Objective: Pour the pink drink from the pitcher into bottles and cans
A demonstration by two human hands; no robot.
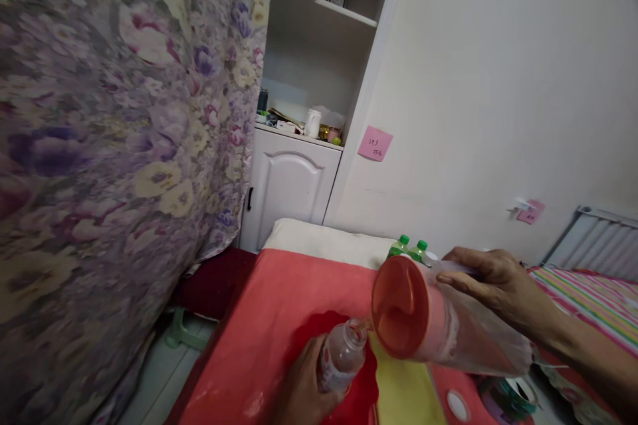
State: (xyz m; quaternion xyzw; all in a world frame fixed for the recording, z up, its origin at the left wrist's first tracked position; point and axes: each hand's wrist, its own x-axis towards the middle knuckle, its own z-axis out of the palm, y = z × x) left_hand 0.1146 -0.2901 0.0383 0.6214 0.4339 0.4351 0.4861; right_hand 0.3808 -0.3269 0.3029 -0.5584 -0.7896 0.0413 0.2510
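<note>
My left hand (302,385) is wrapped round a clear plastic bottle (341,362) with an uncapped mouth. The bottle leans slightly right above a red scalloped mat (366,382). My right hand (491,282) grips the handle of a clear pitcher (468,332) with an orange-red lid (401,309). The pitcher is tipped almost onto its side, its lid end facing left. Its spout is right by the bottle's mouth; I cannot tell whether they touch, nor whether liquid is running between them.
A red-covered table (239,345) lies below, with a yellow sheet (409,385) on it. Two green-capped bottles (411,247) stand behind the pitcher. A green-rimmed container (521,393) is at lower right. A floral curtain (124,146) hangs left; a white cabinet (294,176) stands behind.
</note>
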